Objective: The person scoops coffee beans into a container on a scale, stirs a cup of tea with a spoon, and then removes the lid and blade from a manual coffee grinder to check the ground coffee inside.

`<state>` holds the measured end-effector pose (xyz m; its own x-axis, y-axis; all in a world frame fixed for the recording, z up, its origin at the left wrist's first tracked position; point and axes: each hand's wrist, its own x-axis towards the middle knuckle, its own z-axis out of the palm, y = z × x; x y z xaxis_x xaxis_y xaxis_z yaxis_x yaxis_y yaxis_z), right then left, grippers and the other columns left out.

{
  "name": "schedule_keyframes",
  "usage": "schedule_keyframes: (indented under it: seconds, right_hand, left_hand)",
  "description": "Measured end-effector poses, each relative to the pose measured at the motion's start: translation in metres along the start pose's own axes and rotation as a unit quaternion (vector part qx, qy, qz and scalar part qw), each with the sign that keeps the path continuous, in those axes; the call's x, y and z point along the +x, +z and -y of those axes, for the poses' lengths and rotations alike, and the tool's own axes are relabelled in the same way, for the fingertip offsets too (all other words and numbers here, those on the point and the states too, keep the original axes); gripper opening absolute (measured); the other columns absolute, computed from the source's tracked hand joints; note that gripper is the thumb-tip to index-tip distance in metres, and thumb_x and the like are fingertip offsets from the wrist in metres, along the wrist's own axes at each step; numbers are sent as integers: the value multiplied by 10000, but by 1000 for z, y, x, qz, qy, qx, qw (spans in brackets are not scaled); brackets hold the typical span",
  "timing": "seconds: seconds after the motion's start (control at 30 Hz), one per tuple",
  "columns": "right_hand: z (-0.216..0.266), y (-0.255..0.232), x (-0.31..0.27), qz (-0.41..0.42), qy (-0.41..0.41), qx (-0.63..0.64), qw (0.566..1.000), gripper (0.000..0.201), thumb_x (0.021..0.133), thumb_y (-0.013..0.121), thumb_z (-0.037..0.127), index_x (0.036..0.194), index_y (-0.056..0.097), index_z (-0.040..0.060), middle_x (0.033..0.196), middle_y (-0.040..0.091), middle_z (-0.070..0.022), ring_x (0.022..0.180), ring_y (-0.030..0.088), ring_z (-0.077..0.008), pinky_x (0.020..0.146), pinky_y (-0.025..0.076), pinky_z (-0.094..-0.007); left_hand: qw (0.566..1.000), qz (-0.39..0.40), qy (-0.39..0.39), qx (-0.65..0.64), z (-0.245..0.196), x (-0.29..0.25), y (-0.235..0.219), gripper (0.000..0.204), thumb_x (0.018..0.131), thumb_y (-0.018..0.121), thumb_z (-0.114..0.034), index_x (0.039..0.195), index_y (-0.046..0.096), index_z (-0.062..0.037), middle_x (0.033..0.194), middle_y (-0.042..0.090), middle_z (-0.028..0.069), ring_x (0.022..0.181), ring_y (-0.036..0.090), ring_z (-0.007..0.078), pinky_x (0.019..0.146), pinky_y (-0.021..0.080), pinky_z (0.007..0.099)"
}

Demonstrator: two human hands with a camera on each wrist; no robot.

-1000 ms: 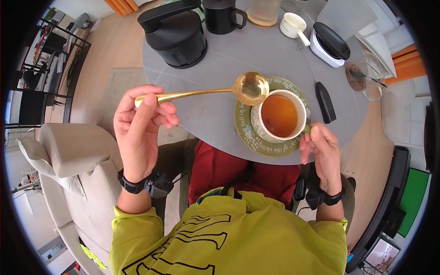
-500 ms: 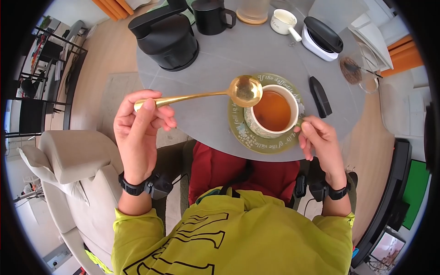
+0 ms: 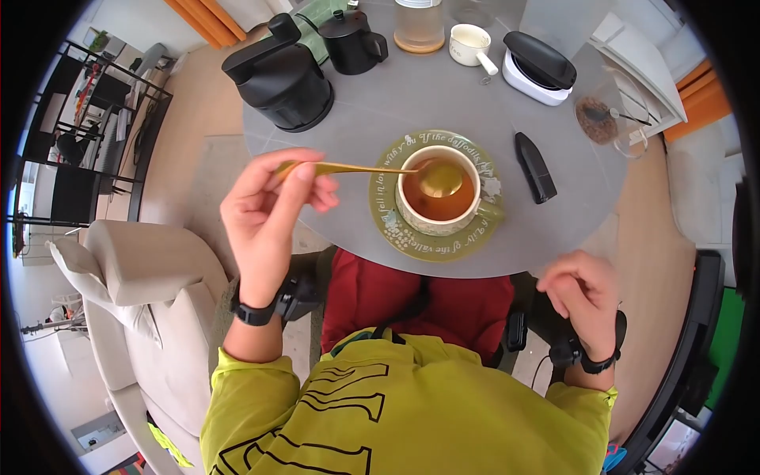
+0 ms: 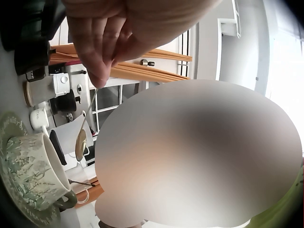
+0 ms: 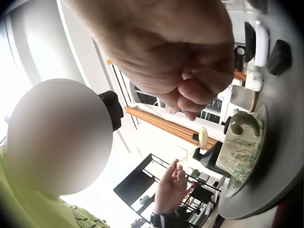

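Observation:
In the head view my left hand (image 3: 265, 210) pinches the handle of a gold spoon (image 3: 360, 168) between thumb and fingers. The spoon's bowl overlaps the brown tea (image 3: 419, 202) in a patterned teacup (image 3: 423, 226). From both wrist views, the bowl hangs in the air above the cup's rim. Under the cup lies a green saucer (image 3: 385, 218) with white lettering. My right hand (image 3: 584, 297) is off the table's front right edge, apart from the cup's green handle (image 3: 491, 211). Its fingers are loosely curled and hold nothing.
A black kettle (image 3: 281, 87) stands at the back left of the grey round table (image 3: 348, 119), beside a black pot (image 3: 348, 47). Farther right are a white handled cup (image 3: 469, 46), a white-and-black device (image 3: 538, 71), a glass vessel (image 3: 598, 123) and a black tool (image 3: 534, 168).
My right hand has let go of the cup's handle and drawn back toward me. My left hand has moved right, bringing the spoon's bowl from the cup's left rim to over the tea.

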<state>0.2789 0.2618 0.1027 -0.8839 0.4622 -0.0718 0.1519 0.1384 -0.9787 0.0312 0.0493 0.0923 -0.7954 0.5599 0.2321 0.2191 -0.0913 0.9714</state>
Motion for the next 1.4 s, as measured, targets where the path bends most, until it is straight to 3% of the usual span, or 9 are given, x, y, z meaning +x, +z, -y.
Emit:
schedule_keyframes:
  seconds: [0.13, 0.37, 0.7, 0.8, 1.03, 1.1, 1.2, 1.4]
  right_hand:
    - [9, -17, -6, 36, -82, 18, 996, 132, 839, 595, 49, 731, 651, -2, 562, 523, -10, 442, 440, -66, 428, 279, -226]
    - [2, -29, -9, 75, -72, 32, 994, 165, 864, 636, 132, 743, 660, 22, 561, 523, -1, 437, 442, -66, 423, 280, -225]
    - [-4, -35, -3, 66, -84, 81, 991, 298, 920, 618, 226, 752, 626, -20, 561, 528, -17, 431, 412, -46, 410, 273, -209]
    - [-5, -35, -2, 61, -84, 79, 991, 299, 921, 616, 229, 752, 626, -18, 559, 522, -15, 432, 412, -47, 410, 271, -207]
    - [-10, -37, 1, 65, -74, 76, 992, 292, 932, 593, 214, 750, 619, -13, 573, 533, -19, 433, 410, -47, 412, 272, -204]
    - [-12, -38, 1, 63, -70, 84, 992, 294, 934, 592, 217, 751, 618, -12, 582, 541, -22, 435, 410, -47, 414, 273, -204]
    - [-12, -39, 3, 60, -63, 96, 992, 297, 937, 592, 224, 755, 616, -10, 599, 555, -28, 439, 410, -45, 417, 273, -203]
    - [-13, -42, 5, 60, -54, 107, 991, 297, 939, 592, 232, 761, 612, -5, 614, 565, -31, 444, 411, -44, 421, 274, -203]
  left_hand:
    - [996, -2, 43, 78, 4, 0, 21, 131, 912, 583, -9, 1011, 656, 35, 802, 675, 85, 691, 642, 114, 638, 513, 226]
    - [955, -13, 134, 265, 9, 0, 34, 98, 875, 612, -11, 946, 675, 15, 723, 660, 53, 645, 633, 87, 600, 490, 212]
    - [979, 0, 29, 202, 7, -6, 38, 100, 881, 607, -23, 939, 676, 19, 695, 634, 29, 596, 577, 62, 561, 459, 208]
    - [996, 16, -33, 86, 14, -2, 48, 148, 924, 579, -55, 1009, 671, 24, 724, 622, 7, 637, 555, 43, 591, 462, 198]
    - [998, -2, 3, 64, 24, 6, 53, 163, 929, 571, -54, 1036, 671, 19, 748, 633, 27, 638, 569, 57, 591, 462, 202]
    - [984, -30, 75, 162, 23, 5, 51, 142, 916, 579, -44, 996, 676, 23, 751, 641, 51, 632, 582, 80, 588, 466, 214]
    - [964, -50, 115, 233, 16, 2, 47, 120, 905, 583, -32, 958, 673, 29, 742, 643, 65, 625, 587, 97, 583, 468, 224]
    - [976, -4, 48, 214, 2, -4, 35, 124, 917, 568, -41, 945, 670, 23, 720, 632, 55, 619, 572, 85, 572, 459, 217]
